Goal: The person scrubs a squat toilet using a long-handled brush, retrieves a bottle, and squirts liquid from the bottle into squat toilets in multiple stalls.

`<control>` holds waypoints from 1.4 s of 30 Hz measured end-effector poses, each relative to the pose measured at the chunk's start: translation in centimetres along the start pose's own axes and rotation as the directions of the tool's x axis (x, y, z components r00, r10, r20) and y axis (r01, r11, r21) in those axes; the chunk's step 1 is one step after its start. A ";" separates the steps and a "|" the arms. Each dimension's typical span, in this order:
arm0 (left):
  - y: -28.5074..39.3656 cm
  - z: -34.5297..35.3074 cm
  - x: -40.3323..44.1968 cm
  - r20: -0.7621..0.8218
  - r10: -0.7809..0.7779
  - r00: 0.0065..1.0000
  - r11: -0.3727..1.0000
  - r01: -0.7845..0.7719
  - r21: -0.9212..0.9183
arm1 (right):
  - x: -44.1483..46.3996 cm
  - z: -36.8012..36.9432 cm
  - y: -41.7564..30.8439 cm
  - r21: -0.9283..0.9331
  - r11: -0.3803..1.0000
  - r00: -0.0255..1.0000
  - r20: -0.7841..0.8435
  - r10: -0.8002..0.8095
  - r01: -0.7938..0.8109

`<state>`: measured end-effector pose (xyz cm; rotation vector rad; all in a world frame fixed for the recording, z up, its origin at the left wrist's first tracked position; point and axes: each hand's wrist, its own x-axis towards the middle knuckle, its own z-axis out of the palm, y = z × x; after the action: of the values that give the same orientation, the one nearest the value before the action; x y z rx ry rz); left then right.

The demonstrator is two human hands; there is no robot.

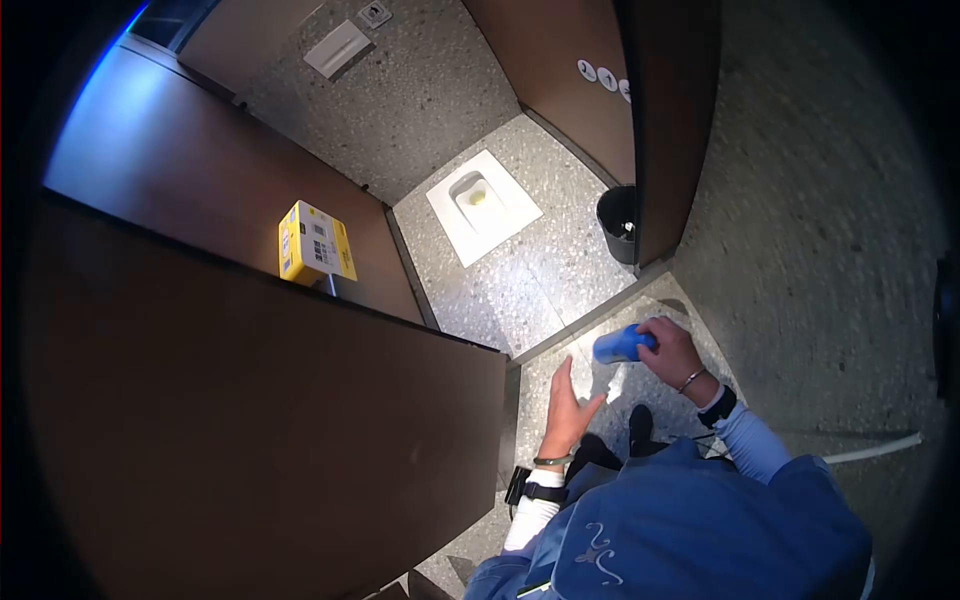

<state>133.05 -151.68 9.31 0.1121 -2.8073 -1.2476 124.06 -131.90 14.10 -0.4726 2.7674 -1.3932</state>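
Note:
My right hand [670, 350] is closed round one end of a blue bottle [618, 346], which lies nearly sideways and points left. To the left of the bottle, my left hand [568, 412] is held up with thumb and fingers apart, touching nothing. Both hands are above the speckled floor in front of the stall's threshold. Beyond them, a white squat toilet [448, 222] is set into the stall floor, with some yellowish colour in its bowl. The bottle's label, if there is one, cannot be made out.
A black waste bin [618, 235] stands inside the stall at the right. Brown partitions [300, 430] flank the opening. A yellow and white box [318, 243] is at the left partition. A white dispenser [337, 49] hangs on the back wall. A pale pole [875, 449] lies at right.

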 end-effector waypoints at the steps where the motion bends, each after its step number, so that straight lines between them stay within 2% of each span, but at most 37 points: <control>1: 0.6 -0.2 2.1 -0.032 0.060 0.998 0.997 -0.061 -0.040 | 1.6 0.6 -1.0 0.006 0.999 0.999 -0.001 -0.036 0.036; 3: 0.8 -0.6 5.6 -0.054 0.124 0.991 0.979 -0.131 -0.159 | 4.2 2.3 -2.8 0.029 0.997 0.998 -0.013 -0.065 0.066; 4: -1.1 0.0 7.2 -0.101 0.216 0.971 0.971 -0.224 -0.084 | 5.6 2.9 -3.4 0.049 0.997 0.998 -0.023 -0.057 0.058; 5: -1.4 -0.2 8.7 -0.115 0.197 0.974 0.976 -0.206 -0.072 | 7.1 3.1 -4.6 0.074 0.997 0.999 0.029 -0.028 0.026; 7: -1.8 -2.3 12.0 -0.007 0.112 0.994 0.988 -0.112 -0.110 | 9.9 3.6 -6.8 0.134 0.991 0.998 0.057 0.006 -0.014; 8: -2.7 -2.7 13.5 0.001 0.130 0.992 0.984 -0.129 -0.122 | 11.3 4.5 -6.9 0.120 0.993 0.999 0.039 0.014 -0.019; 9: -3.6 -3.0 15.0 0.028 0.059 0.998 0.936 -0.045 -0.349 | 12.9 5.6 -6.8 0.235 0.972 1.000 0.013 -0.016 0.012; 10: -4.4 -3.4 16.2 0.069 -0.009 0.998 0.831 0.046 -0.554 | 14.4 6.2 -6.9 0.346 0.937 0.999 -0.007 -0.050 0.049; 15: -4.4 -8.2 20.6 0.106 0.049 0.993 0.809 0.023 -0.588 | 19.5 8.1 -9.2 0.266 0.962 0.998 -0.009 -0.065 0.065; 17: -4.8 -9.1 21.7 0.173 -0.002 0.985 0.823 0.100 -0.559 | 21.0 9.0 -9.5 0.223 0.967 0.993 -0.047 -0.112 0.120; 19: -5.7 -10.0 22.5 0.162 -0.021 0.987 0.855 0.102 -0.509 | 22.5 9.7 -9.9 0.222 0.967 0.993 -0.021 -0.119 0.121; 21: -6.2 -11.1 23.7 0.139 -0.047 0.989 0.881 0.107 -0.460 | 24.4 10.1 -10.2 0.221 0.967 0.990 0.016 -0.137 0.130; 23: -6.7 -11.9 24.1 0.055 -0.047 0.997 0.943 0.063 -0.328 | 26.1 10.4 -9.9 0.192 0.959 0.969 0.094 -0.228 0.207; 24: -7.2 -12.3 24.3 0.044 -0.070 0.997 0.941 0.080 -0.329 | 26.9 10.5 -9.7 0.182 0.958 0.960 0.131 -0.247 0.221; 25: -7.5 -12.6 24.6 0.002 -0.027 1.000 0.970 0.027 -0.243 | 27.8 10.4 -9.5 0.194 0.954 0.954 0.153 -0.259 0.228; 26: -7.8 -13.0 25.0 -0.038 0.020 0.999 0.988 -0.025 -0.150 | 28.9 10.2 -9.3 0.192 0.954 0.919 0.282 -0.277 0.229; 27: -7.9 -13.3 25.2 -0.058 -0.001 0.998 0.989 -0.007 -0.145 | 30.0 9.9 -9.0 0.189 0.955 0.867 0.405 -0.289 0.230; 29: -8.2 -14.3 25.6 -0.042 0.086 0.995 0.994 -0.082 0.077 | 32.2 10.2 -7.7 0.272 0.942 0.745 0.584 -0.322 0.194; 31: -8.7 -14.5 25.8 -0.011 0.143 0.990 0.984 -0.141 0.105 | 33.6 10.3 -7.0 0.270 0.949 0.605 0.733 -0.312 0.162; 33: -8.7 -14.5 26.3 0.038 0.103 0.994 0.981 -0.108 0.159 | 34.5 11.1 -6.0 0.243 0.961 0.510 0.814 -0.277 0.133; 35: -8.8 -14.4 26.9 0.039 0.102 0.994 0.982 -0.107 0.157 | 35.0 11.6 -5.4 0.301 0.951 0.478 0.826 -0.299 0.075; 37: -9.1 -14.2 27.6 0.040 0.100 0.994 0.983 -0.105 0.153 | 35.5 11.7 -5.1 0.347 0.936 0.481 0.812 -0.331 0.057; 39: -9.3 -13.7 28.1 0.019 0.092 0.996 0.984 -0.094 0.148 | 35.9 11.9 -4.1 0.382 0.924 0.532 0.782 -0.325 0.004; 41: -9.5 -13.0 28.5 0.004 0.067 0.998 0.985 -0.067 0.158 | 36.4 11.8 -3.6 0.363 0.932 0.510 0.798 -0.321 0.017; 42: -9.6 -12.7 28.8 -0.012 0.049 0.999 0.983 -0.046 0.176 | 36.5 11.6 -3.7 0.310 0.930 0.598 0.714 -0.364 0.197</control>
<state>105.89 -170.15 11.59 0.0633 -2.8829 -0.9828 91.85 -152.90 14.61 -1.2085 1.8797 -1.1051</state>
